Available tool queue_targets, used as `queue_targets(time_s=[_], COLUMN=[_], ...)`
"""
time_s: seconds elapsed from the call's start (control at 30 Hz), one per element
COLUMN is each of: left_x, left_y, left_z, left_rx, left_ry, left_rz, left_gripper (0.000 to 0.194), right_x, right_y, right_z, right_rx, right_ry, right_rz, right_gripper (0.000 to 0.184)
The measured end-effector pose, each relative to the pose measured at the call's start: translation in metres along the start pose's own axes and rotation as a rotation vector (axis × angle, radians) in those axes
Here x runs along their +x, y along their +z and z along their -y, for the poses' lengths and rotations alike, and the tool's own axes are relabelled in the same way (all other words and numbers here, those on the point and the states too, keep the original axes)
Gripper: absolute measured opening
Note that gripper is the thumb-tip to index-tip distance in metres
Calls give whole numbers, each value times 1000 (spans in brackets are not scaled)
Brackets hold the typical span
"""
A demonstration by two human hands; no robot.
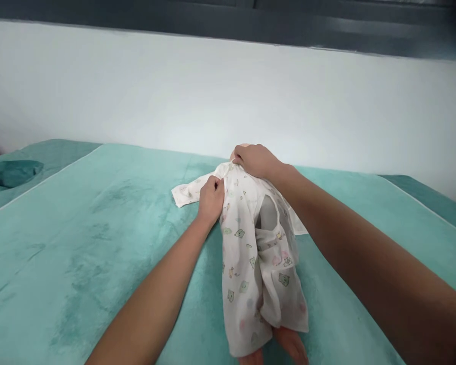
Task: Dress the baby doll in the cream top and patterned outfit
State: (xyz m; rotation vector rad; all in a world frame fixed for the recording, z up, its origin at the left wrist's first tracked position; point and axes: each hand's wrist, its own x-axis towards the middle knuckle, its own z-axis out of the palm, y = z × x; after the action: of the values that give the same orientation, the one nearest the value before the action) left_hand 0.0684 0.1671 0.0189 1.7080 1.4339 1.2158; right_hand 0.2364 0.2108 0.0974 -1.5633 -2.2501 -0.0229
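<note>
A baby doll [294, 345] lies on a teal bed cover with its feet toward me. It wears a white baby outfit [243, 253] printed with small coloured figures, and one sleeve stretches out to the left. My left hand [212, 198] is closed on the cloth at the left side of the chest. Up at the neckline, my right hand [256, 161] pinches the collar and covers most of the doll's head. Below that arm the front of the outfit gapes, showing a grey patch. The other sleeve is partly hidden behind my right forearm.
The teal cover [110, 243] spreads under the doll, with light seam lines near both sides. A white wall [213, 96] stands behind the bed, below a dark window frame [175, 23]. Darker teal cloth [13, 172] bunches at the far left.
</note>
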Motion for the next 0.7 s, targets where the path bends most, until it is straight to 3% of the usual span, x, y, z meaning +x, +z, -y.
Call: queue_targets(time_s=[0.13,0.23,0.33,0.47,0.53,0.6,0.63,0.7], left_x=[3,1,-8,-40,-72,-114,-137,-183], left_y=[0,0,-3,-20,-35,-53,-60,-71], left_z=[4,8,9,5,1,-3,-5,-7], left_rx=[-2,34,114,88,29,-15,-47,-100], left_ry=[-36,75,206,247,238,242,260,303], left_rz=[-46,-64,-46,-60,-25,78,149,258], left_gripper=[13,20,27,24,19,17,18,17], right_x=[0,-22,-78,-195,-254,-301,-317,-337], right_y=[8,10,13,21,22,20,19,18], right_z=[-3,-4,4,34,53,71,79,91], right_rx=[202,508,636,606,582,652,660,632], right_ry=[199,299,309,367,421,414,359,281], right_rz=[-86,-237,-425,-615,-519,-303,-193,-90], right_gripper=[9,7,15,22,15,12,12,21])
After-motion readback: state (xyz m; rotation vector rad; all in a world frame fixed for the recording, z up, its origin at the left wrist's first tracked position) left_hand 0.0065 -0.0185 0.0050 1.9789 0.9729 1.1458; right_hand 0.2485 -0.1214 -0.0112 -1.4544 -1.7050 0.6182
